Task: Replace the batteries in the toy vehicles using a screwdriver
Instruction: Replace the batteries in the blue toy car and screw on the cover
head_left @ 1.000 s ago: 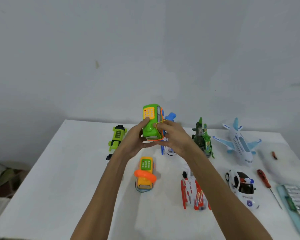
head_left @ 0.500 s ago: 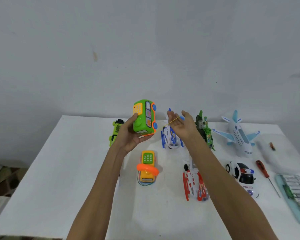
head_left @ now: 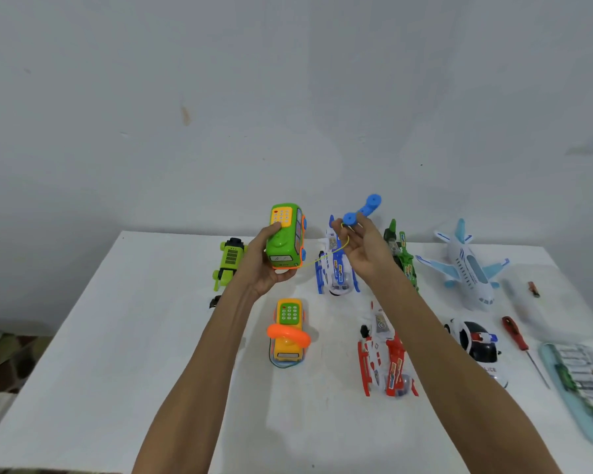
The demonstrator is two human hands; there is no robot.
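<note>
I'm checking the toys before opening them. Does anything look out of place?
The blue handset is off the green bus phone: the right hand holds it up, the left hand holds the phone, a yellow cord joins them. The yellow bus phone has its orange handset seated.

Your toy bus (head_left: pixel 283 248) is green, its keypad (head_left: pixel 281 215) yellow, its handset (head_left: pixel 362 209) blue. The screwdriver (head_left: pixel 519 338) has a red handle.

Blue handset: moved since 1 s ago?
Yes. The right hand has pulled the blue handset off the green bus phone, rightward, now above the blue-white toy.
</note>
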